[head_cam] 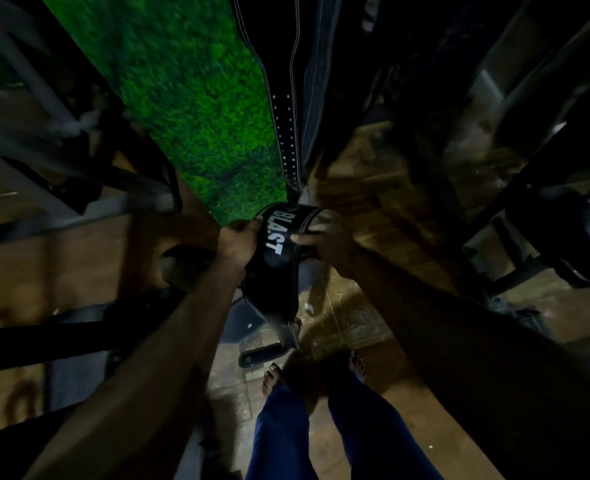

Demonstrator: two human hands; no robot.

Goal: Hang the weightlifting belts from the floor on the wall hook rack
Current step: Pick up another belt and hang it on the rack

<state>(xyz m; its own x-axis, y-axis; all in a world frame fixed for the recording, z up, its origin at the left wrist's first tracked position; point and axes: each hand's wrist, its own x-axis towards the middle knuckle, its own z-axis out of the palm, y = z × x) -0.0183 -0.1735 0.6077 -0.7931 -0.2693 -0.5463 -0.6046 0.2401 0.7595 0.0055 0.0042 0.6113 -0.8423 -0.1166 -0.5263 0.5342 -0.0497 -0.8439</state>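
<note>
dim, murky frame; the bright green grass-textured panel (189, 109) above the grip catches most light; edges smeared, stretched by wide-angle distortion.

A dim gym is showing here: weightlifting belts (288, 98) are hanging by a green turf wall panel (189, 98), with metal equipment frames (61, 209) standing around

Bare forearms (169, 327) without sleeves, blue trousers (324, 434), bare feet (273, 375) with toes uncovered.
</note>
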